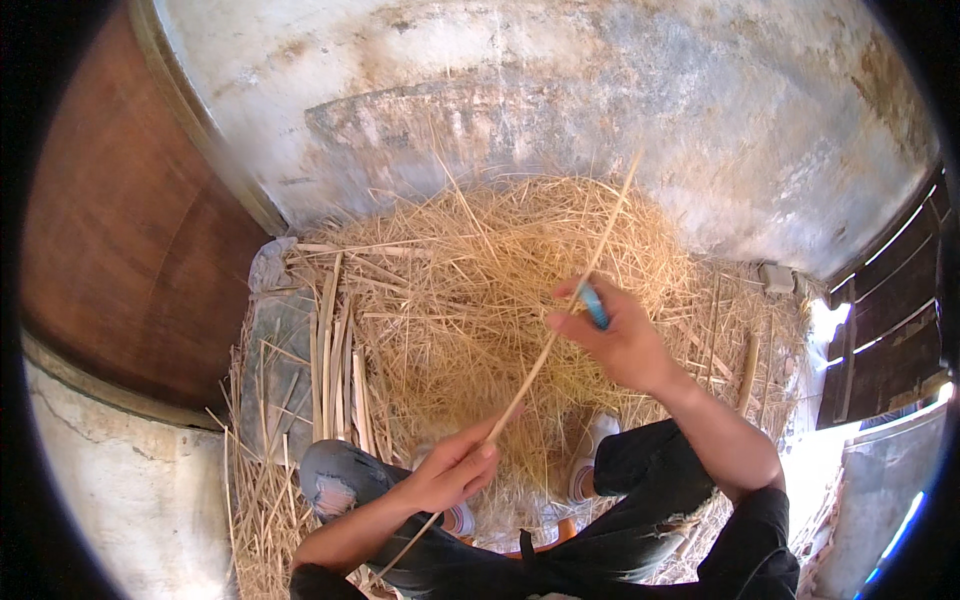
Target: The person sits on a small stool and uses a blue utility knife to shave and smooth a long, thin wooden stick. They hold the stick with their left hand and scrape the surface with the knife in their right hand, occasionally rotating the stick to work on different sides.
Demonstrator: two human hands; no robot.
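Note:
A long, thin, pale strip that looks like split bamboo (532, 372) runs slantwise from my lap up toward the wall. Its lower part is gripped by my left hand (456, 466), with the fingers closed round it above my left knee. Farther up, my right hand (617, 335) is closed on a small blue-handled tool (594, 306), held against the strip. The blade or working end of that tool is hidden and blurred, so its kind does not show. The strip's tip reaches past my right hand, over a heap of straw-like shavings (490, 250).
Several split sticks (335, 350) lie to the left on a grey slab (275, 375). Ahead stands a stained plaster wall (600, 90); a brown wooden panel (140, 220) is at the left. Dark slatted boards (885, 310) are at the right. My shoes (597, 445) rest among the shavings.

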